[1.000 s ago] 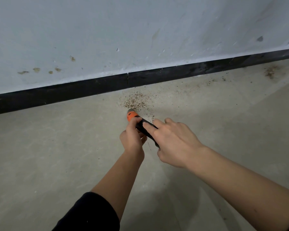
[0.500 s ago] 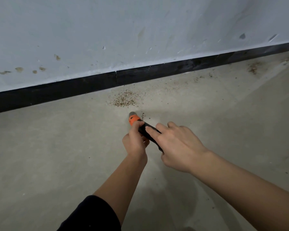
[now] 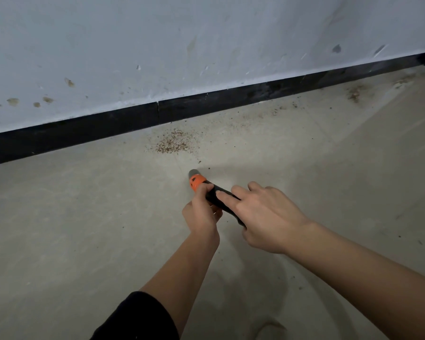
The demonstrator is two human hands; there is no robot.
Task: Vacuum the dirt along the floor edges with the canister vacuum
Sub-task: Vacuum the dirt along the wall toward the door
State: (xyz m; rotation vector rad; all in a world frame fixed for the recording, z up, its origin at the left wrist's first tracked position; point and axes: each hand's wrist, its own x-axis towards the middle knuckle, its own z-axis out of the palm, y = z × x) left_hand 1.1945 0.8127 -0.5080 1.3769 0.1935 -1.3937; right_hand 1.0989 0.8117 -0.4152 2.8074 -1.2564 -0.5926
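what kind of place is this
Probably a bare indoor room, maybe an unfinished or utility space: a scuffed, stained pale wall, a black baseboard along its foot, and a plain concrete-looking floor with scattered dirt.
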